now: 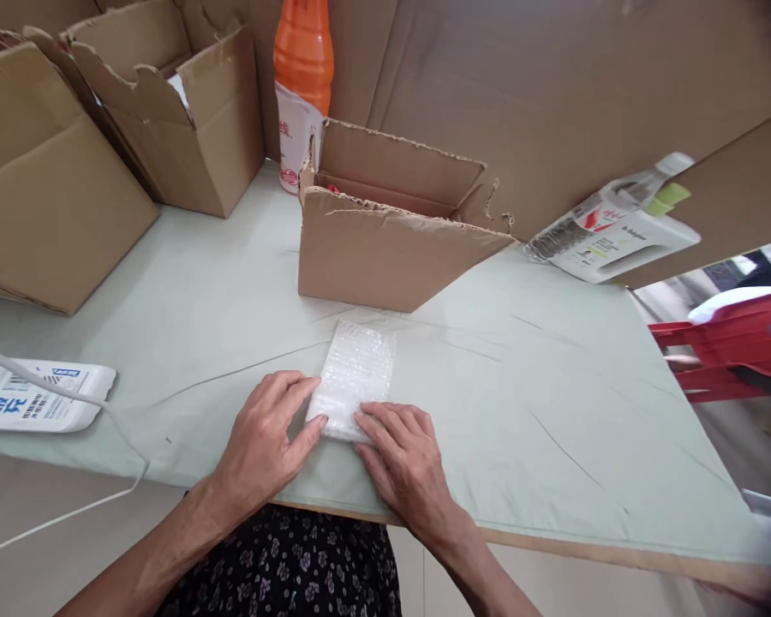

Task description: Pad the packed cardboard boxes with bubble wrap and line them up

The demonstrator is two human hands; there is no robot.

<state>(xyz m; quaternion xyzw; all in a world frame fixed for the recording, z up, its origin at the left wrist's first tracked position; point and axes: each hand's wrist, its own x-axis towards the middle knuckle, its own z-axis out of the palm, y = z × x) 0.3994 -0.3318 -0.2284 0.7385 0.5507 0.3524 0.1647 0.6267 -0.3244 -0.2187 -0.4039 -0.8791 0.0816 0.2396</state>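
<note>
A flat, rectangular piece of bubble wrap [355, 373] lies on the pale green tabletop, close to its near edge. My left hand [266, 433] holds its lower left edge between thumb and fingers. From the other side, my right hand [404, 458] grips the lower right corner, fingertips bent over the wrap and thumb near the bottom edge. Whether anything is inside the wrap cannot be made out. Just beyond it stands an open cardboard box [360, 261] with ragged upper edges and something red inside.
More cardboard boxes [32, 188] stand at the back left. An orange-topped bottle [303, 51] is behind the middle box, and a white jug [591, 240] with a clear bottle sits at the back right. A white package [64, 403] and cable [119, 424] lie left. A red chair [745, 343] is right.
</note>
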